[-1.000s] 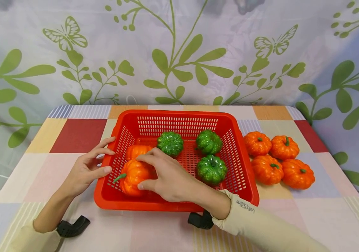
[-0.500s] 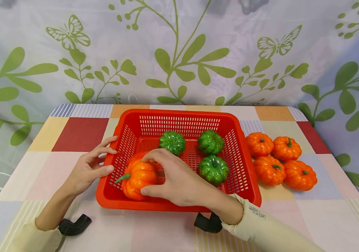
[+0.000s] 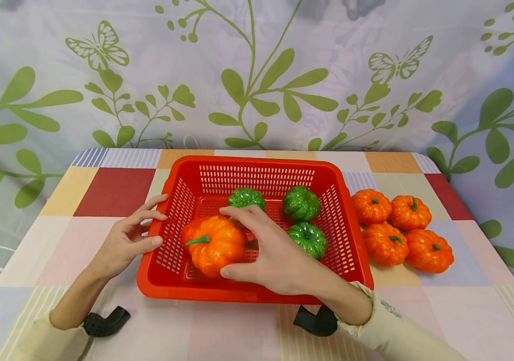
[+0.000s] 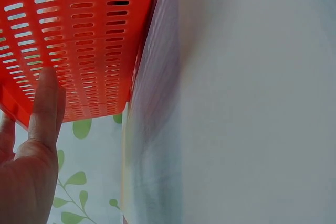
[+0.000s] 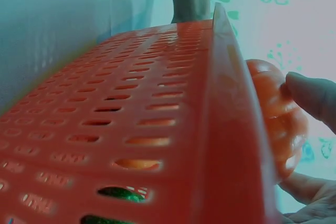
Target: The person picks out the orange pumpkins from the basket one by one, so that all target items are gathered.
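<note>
My right hand (image 3: 279,255) grips an orange pumpkin (image 3: 218,245) with a green stem, its thumb on the near side and fingers on the far side. In the right wrist view this pumpkin (image 5: 278,124) shows above the rim of the red plastic basket (image 3: 257,296). A second orange pumpkin (image 3: 188,230) inside the basket is mostly hidden behind it. My left hand (image 3: 123,245) rests at the basket's left rim, fingertips and thumb touching it; in the left wrist view, straight fingers (image 4: 44,106) lie along the outer wall.
Inside the basket are three green pumpkins: one at the back (image 3: 246,197), one at back right (image 3: 302,203) and one at front right (image 3: 308,239). Several orange pumpkins (image 3: 385,244) cluster on the checked tablecloth (image 3: 238,326), right of the basket. A leaf-patterned curtain (image 3: 148,65) hangs behind.
My right hand has lifted the orange pumpkin from the basket's left side and moved it to the right. The left hand stays at the rim.
</note>
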Available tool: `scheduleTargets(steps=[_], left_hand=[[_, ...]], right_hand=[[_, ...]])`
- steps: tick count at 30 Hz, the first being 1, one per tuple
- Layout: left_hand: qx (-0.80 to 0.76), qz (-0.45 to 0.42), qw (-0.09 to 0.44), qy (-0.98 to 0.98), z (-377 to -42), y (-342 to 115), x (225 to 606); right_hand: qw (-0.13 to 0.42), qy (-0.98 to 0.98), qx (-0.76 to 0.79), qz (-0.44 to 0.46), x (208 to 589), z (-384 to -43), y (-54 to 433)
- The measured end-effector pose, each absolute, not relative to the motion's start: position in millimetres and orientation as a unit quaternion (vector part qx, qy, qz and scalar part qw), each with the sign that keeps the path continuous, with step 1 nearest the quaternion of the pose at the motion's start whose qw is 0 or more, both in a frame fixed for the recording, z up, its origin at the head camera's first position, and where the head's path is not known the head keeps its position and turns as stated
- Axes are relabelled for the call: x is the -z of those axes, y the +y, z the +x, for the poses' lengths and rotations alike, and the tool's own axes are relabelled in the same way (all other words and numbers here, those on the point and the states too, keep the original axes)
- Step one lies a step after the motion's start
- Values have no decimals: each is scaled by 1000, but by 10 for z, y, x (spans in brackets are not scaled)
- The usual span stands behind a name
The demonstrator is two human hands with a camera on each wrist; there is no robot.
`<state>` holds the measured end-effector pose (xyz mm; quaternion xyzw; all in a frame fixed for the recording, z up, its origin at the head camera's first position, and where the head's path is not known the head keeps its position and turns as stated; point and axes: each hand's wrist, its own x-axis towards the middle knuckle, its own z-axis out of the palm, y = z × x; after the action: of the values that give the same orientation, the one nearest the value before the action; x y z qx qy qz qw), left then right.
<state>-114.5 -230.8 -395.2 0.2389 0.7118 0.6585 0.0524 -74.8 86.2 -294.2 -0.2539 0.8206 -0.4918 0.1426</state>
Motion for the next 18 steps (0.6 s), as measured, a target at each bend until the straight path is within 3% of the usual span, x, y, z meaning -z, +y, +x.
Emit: scheduleTargets(steps=[10,18], left_hand=[[-658,238,57,712,-1148,-2307,3939],[-659,239,56,711,-1148,-2311,3945]], right_hand=[[132,821,498,-248,2925,-709,999],[157,812,517,-223,2883,-650,1148]])
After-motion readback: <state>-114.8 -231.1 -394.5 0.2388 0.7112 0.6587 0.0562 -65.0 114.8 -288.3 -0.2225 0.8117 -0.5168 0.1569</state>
